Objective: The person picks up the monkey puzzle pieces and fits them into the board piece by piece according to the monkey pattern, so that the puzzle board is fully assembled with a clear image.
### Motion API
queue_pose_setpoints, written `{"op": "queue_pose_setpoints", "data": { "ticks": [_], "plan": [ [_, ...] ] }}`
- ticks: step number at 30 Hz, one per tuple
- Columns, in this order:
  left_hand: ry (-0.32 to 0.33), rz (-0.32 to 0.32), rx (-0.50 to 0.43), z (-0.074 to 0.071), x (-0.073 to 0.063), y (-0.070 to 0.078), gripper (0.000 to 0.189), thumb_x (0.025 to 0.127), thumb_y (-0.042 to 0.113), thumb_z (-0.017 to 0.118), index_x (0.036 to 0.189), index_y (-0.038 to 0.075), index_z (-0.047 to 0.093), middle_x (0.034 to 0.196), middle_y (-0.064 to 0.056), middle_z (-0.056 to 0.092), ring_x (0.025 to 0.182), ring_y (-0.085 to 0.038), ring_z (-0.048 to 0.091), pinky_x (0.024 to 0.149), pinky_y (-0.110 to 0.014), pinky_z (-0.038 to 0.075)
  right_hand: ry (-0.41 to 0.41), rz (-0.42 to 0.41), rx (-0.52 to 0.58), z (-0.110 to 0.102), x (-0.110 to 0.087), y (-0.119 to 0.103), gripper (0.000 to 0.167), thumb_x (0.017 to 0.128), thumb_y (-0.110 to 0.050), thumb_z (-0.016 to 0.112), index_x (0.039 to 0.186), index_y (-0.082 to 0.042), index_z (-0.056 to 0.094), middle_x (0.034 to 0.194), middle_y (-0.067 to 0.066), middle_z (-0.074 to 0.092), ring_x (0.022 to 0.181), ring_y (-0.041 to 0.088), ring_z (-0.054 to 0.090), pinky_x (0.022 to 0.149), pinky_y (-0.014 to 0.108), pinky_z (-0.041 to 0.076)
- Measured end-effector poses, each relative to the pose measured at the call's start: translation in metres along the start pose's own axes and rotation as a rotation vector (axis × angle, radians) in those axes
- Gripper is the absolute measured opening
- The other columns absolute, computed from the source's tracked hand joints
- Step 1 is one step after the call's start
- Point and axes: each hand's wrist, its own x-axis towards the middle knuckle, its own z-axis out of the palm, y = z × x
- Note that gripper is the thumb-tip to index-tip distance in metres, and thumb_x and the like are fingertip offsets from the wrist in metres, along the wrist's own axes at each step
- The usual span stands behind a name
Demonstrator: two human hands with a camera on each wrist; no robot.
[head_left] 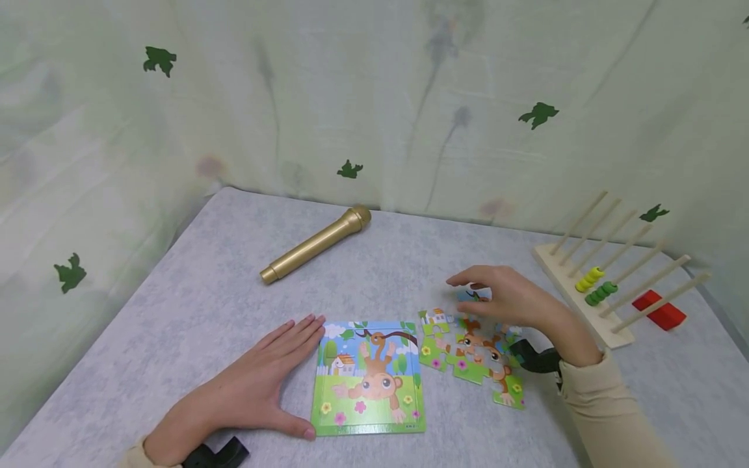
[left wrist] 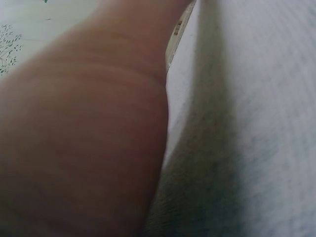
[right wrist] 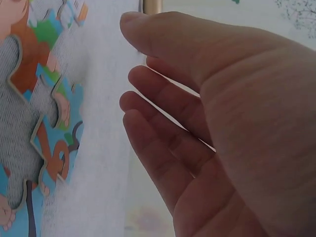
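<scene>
A square puzzle board [head_left: 367, 390] with a monkey picture lies flat near the front of the table. Along its left edge rests my left hand [head_left: 248, 380], fingers stretched out and thumb at the lower left corner. To the board's right are several loose jigsaw pieces [head_left: 467, 372] with parts of a monkey picture, some overlapping. My right hand [head_left: 512, 296] hovers over the far side of these pieces, its fingers loosely bent and nothing between them. In the right wrist view, jigsaw pieces [right wrist: 61, 148] lie left of the fingertips. The left wrist view is mostly filled by the forearm.
A gold microphone [head_left: 316, 247] lies behind the board. At the right, a wooden peg stand [head_left: 619, 337] carries yellow beads [head_left: 589, 279] and green beads [head_left: 601, 294]. Beyond its pegs sits a red block [head_left: 661, 311]. A patterned curtain [head_left: 374, 97] hangs behind the table.
</scene>
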Motion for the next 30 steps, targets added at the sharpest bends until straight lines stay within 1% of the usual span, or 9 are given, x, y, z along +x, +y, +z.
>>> {"op": "queue_pose_setpoints", "data": {
  "ticks": [6, 12, 16, 20, 23, 27, 30],
  "plan": [
    [0.012, 0.005, 0.006, -0.001, -0.001, 0.001, 0.132, 0.071, 0.091, 0.063, 0.165, 0.007, 0.022, 0.173, -0.006, 0.016, 0.159, -0.028, 0.017, 0.124, -0.014, -0.011, -0.038, 0.048, 0.0, -0.003, -0.002, 0.007, 0.045, 0.095, -0.023, 0.077, 0.135, -0.008, 0.066, 0.132, 0.009, 0.069, 0.114, 0.031, 0.068, 0.095, 0.047, 0.06],
    [0.014, 0.008, 0.013, -0.001, -0.001, 0.001, 0.133, 0.071, 0.092, 0.062, 0.165, 0.008, 0.022, 0.173, -0.006, 0.016, 0.16, -0.027, 0.017, 0.124, -0.014, -0.011, -0.047, 0.08, 0.012, -0.004, -0.004, 0.016, 0.046, 0.094, -0.024, 0.078, 0.135, -0.006, 0.066, 0.13, 0.009, 0.07, 0.115, 0.032, 0.068, 0.097, 0.048, 0.059],
    [0.023, 0.017, 0.026, 0.0, 0.0, 0.001, 0.133, 0.07, 0.092, 0.062, 0.165, 0.007, 0.023, 0.173, -0.006, 0.017, 0.159, -0.026, 0.018, 0.125, -0.015, -0.01, -0.058, 0.105, 0.007, -0.004, -0.007, 0.021, 0.047, 0.093, -0.024, 0.079, 0.135, -0.006, 0.066, 0.128, 0.008, 0.07, 0.114, 0.03, 0.067, 0.096, 0.048, 0.059],
    [0.017, 0.022, 0.025, 0.0, 0.0, 0.001, 0.133, 0.07, 0.092, 0.062, 0.165, 0.007, 0.022, 0.173, -0.006, 0.016, 0.16, -0.026, 0.017, 0.125, -0.016, -0.01, -0.07, 0.127, 0.0, -0.003, -0.009, 0.026, 0.046, 0.093, -0.023, 0.079, 0.134, -0.006, 0.066, 0.121, 0.005, 0.071, 0.109, 0.025, 0.066, 0.093, 0.046, 0.059],
    [0.007, 0.022, 0.021, -0.001, 0.001, 0.001, 0.133, 0.071, 0.092, 0.062, 0.165, 0.007, 0.022, 0.173, -0.006, 0.015, 0.16, -0.027, 0.016, 0.125, -0.016, -0.011, -0.089, 0.15, 0.005, -0.003, -0.01, 0.028, 0.047, 0.092, -0.024, 0.08, 0.134, -0.007, 0.066, 0.118, 0.002, 0.07, 0.107, 0.023, 0.065, 0.091, 0.044, 0.058],
    [-0.002, 0.013, 0.012, -0.001, 0.001, 0.001, 0.133, 0.071, 0.091, 0.062, 0.164, 0.006, 0.022, 0.173, -0.007, 0.015, 0.16, -0.027, 0.016, 0.125, -0.015, -0.012, -0.114, 0.164, 0.008, -0.004, -0.011, 0.029, 0.049, 0.092, -0.027, 0.08, 0.135, -0.01, 0.066, 0.122, 0.004, 0.068, 0.109, 0.024, 0.064, 0.09, 0.045, 0.058],
    [-0.004, 0.004, 0.001, -0.001, 0.0, 0.001, 0.133, 0.07, 0.091, 0.063, 0.164, 0.006, 0.022, 0.173, -0.007, 0.015, 0.16, -0.028, 0.016, 0.125, -0.015, -0.012, -0.128, 0.165, 0.009, -0.004, -0.011, 0.029, 0.048, 0.092, -0.026, 0.08, 0.135, -0.01, 0.067, 0.122, 0.006, 0.066, 0.109, 0.026, 0.064, 0.091, 0.045, 0.058]
  ]
}}
